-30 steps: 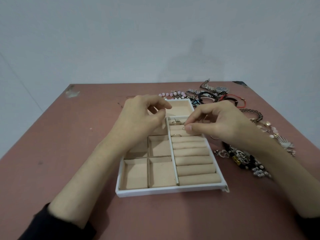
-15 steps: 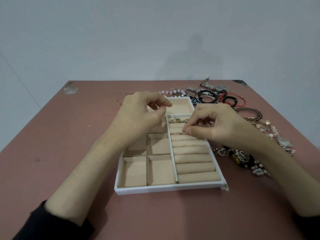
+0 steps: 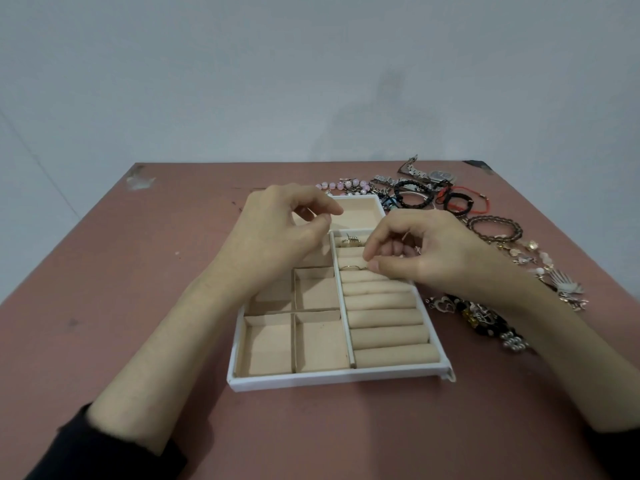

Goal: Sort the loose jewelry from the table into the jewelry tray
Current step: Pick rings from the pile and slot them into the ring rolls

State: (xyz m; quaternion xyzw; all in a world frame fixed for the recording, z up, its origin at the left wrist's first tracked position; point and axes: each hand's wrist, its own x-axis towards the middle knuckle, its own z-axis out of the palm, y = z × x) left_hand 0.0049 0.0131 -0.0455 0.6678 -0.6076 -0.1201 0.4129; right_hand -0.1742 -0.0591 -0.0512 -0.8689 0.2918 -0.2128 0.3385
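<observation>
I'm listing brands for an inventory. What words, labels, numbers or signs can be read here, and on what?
No text can be read anywhere.
On the watch: the dial is too small and blurred to read.
On the tray: no print shows on its white rim.
On the ring that the right hand pinches: too small to show any engraving.

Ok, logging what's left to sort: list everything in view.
jewelry tray: one, white, beige-lined, table centre
rings: two, gold-toned, far ring rolls
pink bead bracelet: one, beyond tray
black bracelets: two, far right
red cord: one, far right
watch: one, silver, far edge
brown bead bracelet: one, right of tray
charm pile: one, mixed, near right
pale charms: several, right edge
table: one, reddish-brown
left hand: loosely curled, over tray
right hand: fingertips at a ring
</observation>
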